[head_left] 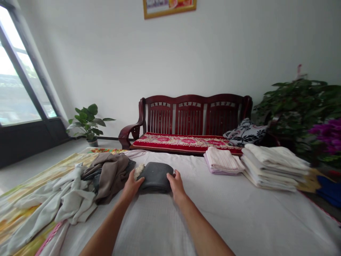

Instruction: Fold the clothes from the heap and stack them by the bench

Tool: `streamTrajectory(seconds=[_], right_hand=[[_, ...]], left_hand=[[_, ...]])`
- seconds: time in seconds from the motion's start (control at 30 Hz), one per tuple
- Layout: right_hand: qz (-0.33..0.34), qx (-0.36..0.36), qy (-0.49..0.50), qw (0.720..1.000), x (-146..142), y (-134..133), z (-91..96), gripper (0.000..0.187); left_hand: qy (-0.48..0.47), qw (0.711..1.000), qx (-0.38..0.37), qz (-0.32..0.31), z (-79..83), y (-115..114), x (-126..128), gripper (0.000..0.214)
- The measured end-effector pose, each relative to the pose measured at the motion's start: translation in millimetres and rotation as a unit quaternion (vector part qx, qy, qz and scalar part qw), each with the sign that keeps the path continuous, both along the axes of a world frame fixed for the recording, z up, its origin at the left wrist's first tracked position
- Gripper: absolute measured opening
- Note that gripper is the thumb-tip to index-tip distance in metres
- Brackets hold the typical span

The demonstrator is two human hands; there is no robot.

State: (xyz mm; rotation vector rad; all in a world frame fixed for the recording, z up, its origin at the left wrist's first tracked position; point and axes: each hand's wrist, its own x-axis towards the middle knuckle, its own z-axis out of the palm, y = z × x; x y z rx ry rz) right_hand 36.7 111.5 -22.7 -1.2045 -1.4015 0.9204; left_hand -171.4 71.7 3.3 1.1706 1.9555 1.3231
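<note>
Both hands grip a dark grey folded cloth item (156,175) low over the white sheet, one at each side. My left hand (134,185) has its thumb on the near left corner. Beside its fingers shows a cream, fluffy patch (139,171); whether it belongs to the folded item I cannot tell. My right hand (176,183) pinches the right edge, thumb on top. The item looks like a thick garment, but its exact kind is unclear. To the left lie a crumpled brown garment (110,174) and crumpled light grey clothing (71,199).
A small folded pile of pale striped cloth (223,160) and a taller stack of folded white cloths (274,165) stand on the white sheet (229,217) at the right. Behind are a wooden bench (189,113), a patterned cushion (247,132) and potted plants (89,121).
</note>
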Motion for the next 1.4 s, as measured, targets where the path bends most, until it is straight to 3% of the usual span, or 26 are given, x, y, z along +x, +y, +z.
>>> streamTrajectory(seconds=[0.1, 0.23, 0.33, 0.37, 0.4, 0.47, 0.53, 0.6, 0.67, 0.83, 1.0, 1.1, 1.4], right_hand=[[-0.001, -0.092, 0.049, 0.995, 10, -8, 15.1, 0.071], [0.066, -0.209, 0.175, 0.96, 43, -42, 41.6, 0.071], [0.11, -0.238, 0.176, 0.949, 79, -64, 48.7, 0.064], [0.096, -0.237, 0.152, 0.955, 90, -68, 48.2, 0.063], [0.055, -0.216, 0.109, 0.969, 100, -70, 46.7, 0.062], [-0.056, -0.107, -0.015, 0.993, 113, -70, 43.0, 0.057], [-0.12, 0.038, -0.149, 0.981, 117, -68, 40.9, 0.047], [-0.101, 0.135, -0.244, 0.955, 113, -66, 41.2, 0.035], [-0.066, 0.176, -0.315, 0.93, 105, -67, 42.7, 0.027], [-0.06, 0.239, -0.412, 0.877, 97, -72, 42.2, 0.015], [-0.111, 0.237, -0.35, 0.899, 101, -70, 42.0, 0.01], [-0.126, 0.238, -0.332, 0.904, 102, -69, 46.0, 0.011], [-0.142, 0.259, -0.347, 0.89, 101, -72, 53.9, 0.007]], left_hand=[[-0.177, 0.983, 0.037, -0.011, 19.0, 2, 10, 0.065], [-0.306, 0.945, 0.071, -0.086, 43.6, 4, 27, 0.067], [-0.346, 0.925, 0.066, -0.143, 44.9, 11, 46, 0.074], [-0.346, 0.925, 0.052, -0.148, 41.3, 13, 55, 0.077], [-0.339, 0.928, 0.035, -0.147, 36.2, 15, 64, 0.081], [-0.316, 0.94, 0.001, -0.128, 23.6, 18, 84, 0.088], [-0.288, 0.952, -0.011, -0.1, 11.9, 17, 101, 0.091], [-0.27, 0.959, 0.0, -0.085, 4.6, 15, 111, 0.091], [-0.273, 0.958, 0.016, -0.086, 2.0, 12, 114, 0.093], [-0.391, 0.913, 0.049, -0.108, 1.8, 8, 114, 0.095], [-0.51, 0.843, 0.079, -0.153, 0.3, 4, 122, 0.078], [-0.543, 0.815, 0.098, -0.177, 1.4, -1, 127, 0.071], [-0.552, 0.799, 0.105, -0.213, 3.2, -11, 137, 0.067]])
